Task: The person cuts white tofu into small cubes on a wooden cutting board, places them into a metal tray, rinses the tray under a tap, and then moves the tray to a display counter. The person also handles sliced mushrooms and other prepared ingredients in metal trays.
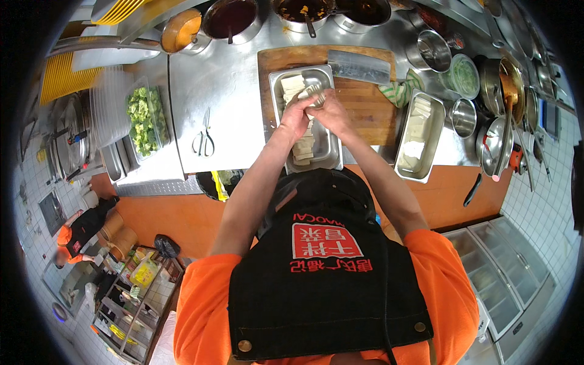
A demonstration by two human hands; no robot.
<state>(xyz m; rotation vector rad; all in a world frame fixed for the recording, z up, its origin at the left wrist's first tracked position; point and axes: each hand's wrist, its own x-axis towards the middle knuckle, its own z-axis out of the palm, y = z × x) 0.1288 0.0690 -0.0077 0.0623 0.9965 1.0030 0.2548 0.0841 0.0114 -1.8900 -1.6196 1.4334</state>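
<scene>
Both hands meet over a steel food pan (326,157), which rests on a wooden cutting board (365,123). Between my left hand (296,116) and my right hand (331,112) is a stack of white slices (312,93), likely tofu, held slightly fanned. More white slices (303,148) lie in a row along the pan's left side, while bare metal shows on its right. Behind the pan, a broad cleaver (359,66) lies flat on the board. A green-striped cloth (402,89) sits at the board's right edge.
A second steel pan (415,171) with white pieces stands to the right. Scissors (203,139) and a tub of broccoli (146,119) are on the left. Sauce pots (230,20) line the back. Nested pots and a wok (492,141) crowd the far right. Another person (80,232) is at far left.
</scene>
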